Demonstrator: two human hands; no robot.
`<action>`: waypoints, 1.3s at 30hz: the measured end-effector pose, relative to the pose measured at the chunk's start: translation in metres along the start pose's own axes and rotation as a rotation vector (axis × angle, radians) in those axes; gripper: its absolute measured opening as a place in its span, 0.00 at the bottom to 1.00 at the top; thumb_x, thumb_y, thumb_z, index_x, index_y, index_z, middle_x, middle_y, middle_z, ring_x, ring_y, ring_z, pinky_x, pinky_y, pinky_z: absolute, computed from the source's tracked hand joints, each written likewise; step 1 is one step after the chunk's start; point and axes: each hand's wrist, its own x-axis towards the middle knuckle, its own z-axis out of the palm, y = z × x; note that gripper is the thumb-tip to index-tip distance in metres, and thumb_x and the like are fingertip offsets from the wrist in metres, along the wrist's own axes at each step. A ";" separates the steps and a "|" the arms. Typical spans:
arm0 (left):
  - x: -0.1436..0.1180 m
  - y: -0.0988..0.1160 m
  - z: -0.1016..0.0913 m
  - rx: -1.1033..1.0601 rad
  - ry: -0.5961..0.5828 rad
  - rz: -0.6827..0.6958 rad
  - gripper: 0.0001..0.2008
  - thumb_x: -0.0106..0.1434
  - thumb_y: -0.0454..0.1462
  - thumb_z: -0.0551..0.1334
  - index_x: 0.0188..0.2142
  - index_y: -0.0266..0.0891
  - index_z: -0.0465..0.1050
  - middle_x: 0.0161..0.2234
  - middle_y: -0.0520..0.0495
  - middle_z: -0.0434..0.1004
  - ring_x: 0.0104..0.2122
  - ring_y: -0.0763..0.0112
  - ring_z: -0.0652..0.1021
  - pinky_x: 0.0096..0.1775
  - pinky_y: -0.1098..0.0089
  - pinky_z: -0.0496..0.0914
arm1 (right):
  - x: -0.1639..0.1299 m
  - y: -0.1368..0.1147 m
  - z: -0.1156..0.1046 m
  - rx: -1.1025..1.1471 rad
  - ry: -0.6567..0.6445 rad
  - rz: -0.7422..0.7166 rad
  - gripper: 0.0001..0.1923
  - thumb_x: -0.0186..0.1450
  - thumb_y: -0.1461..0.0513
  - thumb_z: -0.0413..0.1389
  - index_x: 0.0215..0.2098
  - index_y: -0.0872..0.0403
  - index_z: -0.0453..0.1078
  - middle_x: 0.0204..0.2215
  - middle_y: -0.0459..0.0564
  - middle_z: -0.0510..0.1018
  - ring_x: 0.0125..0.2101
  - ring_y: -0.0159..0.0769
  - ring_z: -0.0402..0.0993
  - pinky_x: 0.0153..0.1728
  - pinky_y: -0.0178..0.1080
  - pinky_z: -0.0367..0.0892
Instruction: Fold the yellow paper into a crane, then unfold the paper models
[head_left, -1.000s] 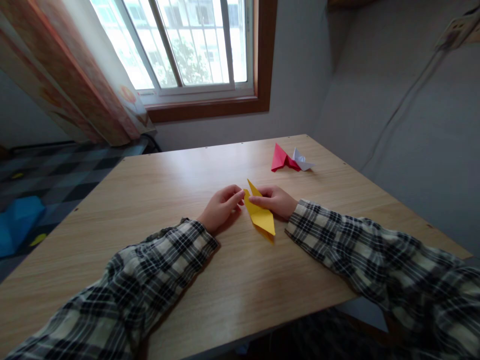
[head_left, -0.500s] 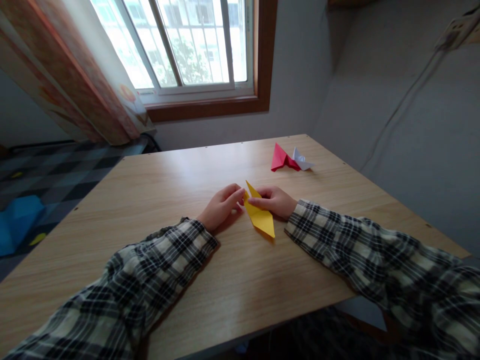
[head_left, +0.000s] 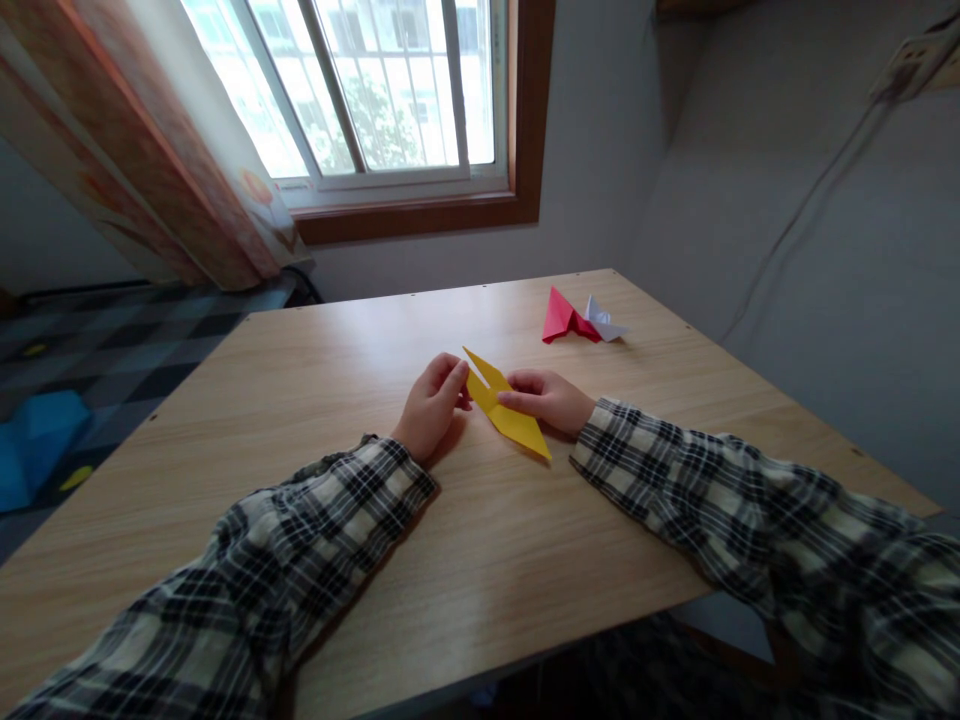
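A folded piece of yellow origami paper (head_left: pixel 514 418) is held just above the table, long and diamond-like, with a slit that splits its far left end into two points. My right hand (head_left: pixel 551 398) grips its right side, thumb on top and fingers underneath. At the lower of the two left points, my left hand (head_left: pixel 435 400) pinches the paper between thumb and fingers. The undersides of the fingers and the far face of the paper are hidden.
On the wooden table (head_left: pixel 360 370), toward the back right, a red folded paper (head_left: pixel 559 316) touches a white folded paper (head_left: pixel 601 320). A blue object (head_left: pixel 45 440) lies on the checked surface at left. A window (head_left: pixel 390 90) is beyond the table.
My left hand has shifted a little left and away from me. The yellow paper has turned, its split end swinging left, and the gap between its two points shows wider.
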 end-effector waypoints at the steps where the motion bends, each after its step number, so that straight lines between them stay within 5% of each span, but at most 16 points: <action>1: 0.000 0.000 0.000 0.006 0.009 0.008 0.12 0.67 0.45 0.57 0.33 0.40 0.65 0.28 0.53 0.67 0.27 0.76 0.70 0.29 0.74 0.68 | 0.000 0.001 0.000 0.013 0.009 0.004 0.19 0.58 0.51 0.66 0.39 0.57 0.74 0.32 0.48 0.78 0.30 0.31 0.71 0.29 0.34 0.65; 8: 0.002 0.002 0.000 0.018 0.023 0.046 0.10 0.66 0.44 0.59 0.34 0.41 0.62 0.27 0.55 0.66 0.24 0.77 0.69 0.27 0.74 0.67 | 0.003 0.000 0.001 0.217 0.178 0.005 0.20 0.53 0.52 0.69 0.36 0.55 0.71 0.31 0.47 0.77 0.30 0.31 0.72 0.27 0.33 0.68; 14: -0.002 0.006 -0.001 0.197 -0.132 0.060 0.16 0.65 0.46 0.58 0.26 0.39 0.64 0.21 0.54 0.66 0.23 0.76 0.67 0.28 0.73 0.63 | 0.009 0.003 -0.004 0.221 0.292 -0.032 0.21 0.56 0.51 0.67 0.38 0.52 0.65 0.23 0.38 0.70 0.15 0.23 0.58 0.12 0.29 0.52; 25: -0.002 0.009 0.001 0.165 -0.346 -0.062 0.13 0.63 0.46 0.59 0.31 0.37 0.70 0.24 0.52 0.69 0.25 0.74 0.68 0.28 0.72 0.63 | 0.006 0.001 -0.004 0.240 0.264 -0.006 0.25 0.55 0.51 0.68 0.43 0.52 0.67 0.35 0.47 0.77 0.27 0.27 0.72 0.23 0.29 0.69; 31: -0.003 0.006 0.002 0.173 -0.186 -0.064 0.14 0.65 0.46 0.58 0.31 0.37 0.71 0.28 0.50 0.69 0.28 0.72 0.68 0.29 0.72 0.64 | 0.004 -0.004 -0.002 0.251 0.260 -0.048 0.24 0.55 0.47 0.67 0.42 0.52 0.71 0.37 0.49 0.77 0.32 0.31 0.72 0.23 0.28 0.71; 39: 0.000 0.005 0.005 -0.223 -0.003 -0.197 0.13 0.67 0.42 0.55 0.41 0.35 0.73 0.38 0.43 0.75 0.40 0.66 0.75 0.34 0.71 0.74 | 0.005 -0.006 -0.003 0.297 0.305 -0.005 0.20 0.64 0.45 0.57 0.40 0.53 0.69 0.36 0.49 0.73 0.30 0.30 0.74 0.23 0.30 0.74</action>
